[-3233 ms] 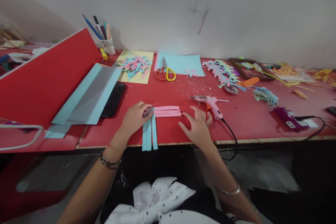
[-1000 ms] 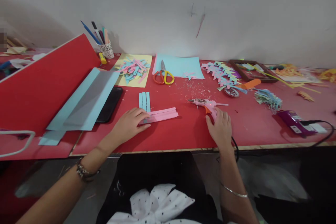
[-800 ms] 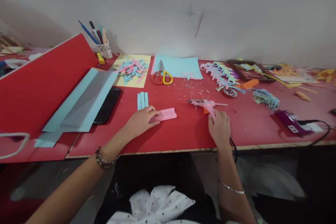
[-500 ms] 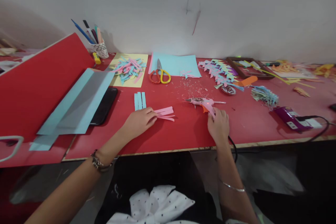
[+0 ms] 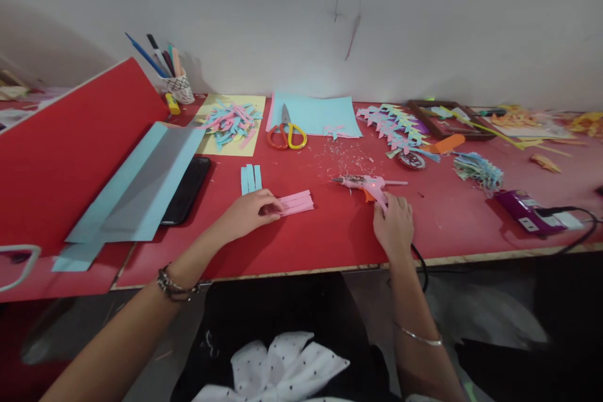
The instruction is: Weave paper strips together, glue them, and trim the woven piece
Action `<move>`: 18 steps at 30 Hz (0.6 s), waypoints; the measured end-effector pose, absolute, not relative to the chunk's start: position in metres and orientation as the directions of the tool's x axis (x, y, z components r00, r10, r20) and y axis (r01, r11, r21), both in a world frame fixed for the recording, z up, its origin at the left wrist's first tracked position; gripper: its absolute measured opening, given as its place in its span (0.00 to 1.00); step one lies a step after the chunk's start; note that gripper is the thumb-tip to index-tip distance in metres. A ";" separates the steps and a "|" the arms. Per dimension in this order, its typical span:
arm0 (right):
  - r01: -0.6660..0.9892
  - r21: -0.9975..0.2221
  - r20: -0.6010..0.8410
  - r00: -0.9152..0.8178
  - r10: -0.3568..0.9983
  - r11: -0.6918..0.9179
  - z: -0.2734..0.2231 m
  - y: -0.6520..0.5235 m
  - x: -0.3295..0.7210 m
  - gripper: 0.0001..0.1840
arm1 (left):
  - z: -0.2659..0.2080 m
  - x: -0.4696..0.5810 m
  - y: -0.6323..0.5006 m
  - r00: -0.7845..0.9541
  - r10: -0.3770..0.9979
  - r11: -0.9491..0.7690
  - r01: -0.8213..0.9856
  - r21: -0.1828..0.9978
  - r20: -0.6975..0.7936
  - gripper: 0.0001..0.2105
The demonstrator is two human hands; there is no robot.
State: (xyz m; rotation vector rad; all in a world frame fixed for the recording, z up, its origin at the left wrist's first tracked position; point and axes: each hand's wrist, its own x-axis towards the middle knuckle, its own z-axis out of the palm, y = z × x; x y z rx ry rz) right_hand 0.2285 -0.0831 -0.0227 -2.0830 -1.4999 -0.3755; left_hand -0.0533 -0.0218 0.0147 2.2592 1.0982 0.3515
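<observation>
My left hand point(image 5: 252, 210) is curled at the left ends of the pink paper strips point(image 5: 298, 203), its fingertips and thumb closed on them. The strips lie side by side on the red tabletop. Just behind that hand are several light-blue paper strips point(image 5: 251, 179). My right hand point(image 5: 394, 226) is wrapped round the handle of a pink hot glue gun point(image 5: 370, 183), which has an orange trigger. The gun lies on its side with the nozzle toward the left, a clear glue stick out of its back and a small red light on.
Behind are red-and-yellow-handled scissors point(image 5: 287, 137), blue paper sheets point(image 5: 315, 113) and a pile of cut paper pieces point(image 5: 232, 122). A black phone point(image 5: 186, 195) lies partly under blue paper at left. A purple power box point(image 5: 527, 213) with a cable sits right, near folded paper chains point(image 5: 393, 125).
The pink strips were fanned apart and now lie closer together and flatter. My left hand has shifted slightly left. My right hand stays on the glue gun.
</observation>
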 end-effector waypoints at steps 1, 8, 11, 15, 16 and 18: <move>0.933 -0.273 0.515 0.349 0.783 -0.236 -0.022 -0.083 0.228 0.15 | 0.015 -0.053 -0.021 0.621 0.784 -0.486 0.628 0.608 -0.015 0.07; 0.914 -0.292 0.469 0.395 0.790 -0.283 -0.017 -0.084 0.225 0.15 | 0.015 -0.046 -0.040 0.515 0.857 -0.494 0.802 0.336 0.030 0.09; 0.889 -0.337 0.469 0.444 0.764 -0.311 -0.014 -0.084 0.222 0.16 | 0.013 -0.043 -0.047 0.438 0.894 -0.442 0.831 0.338 0.094 0.07; 0.853 -0.398 0.456 0.503 0.734 -0.338 -0.010 -0.085 0.219 0.16 | 0.009 -0.046 -0.050 0.321 0.911 -0.408 0.789 0.460 0.258 0.04; 0.849 -0.404 0.450 0.508 0.735 -0.339 -0.009 -0.085 0.219 0.16 | 0.009 -0.047 -0.051 0.276 0.924 -0.375 0.786 0.491 0.264 0.04; 0.847 -0.412 0.441 0.507 0.740 -0.335 -0.008 -0.085 0.219 0.16 | 0.008 -0.051 -0.053 0.183 0.959 -0.274 0.799 0.534 0.219 0.05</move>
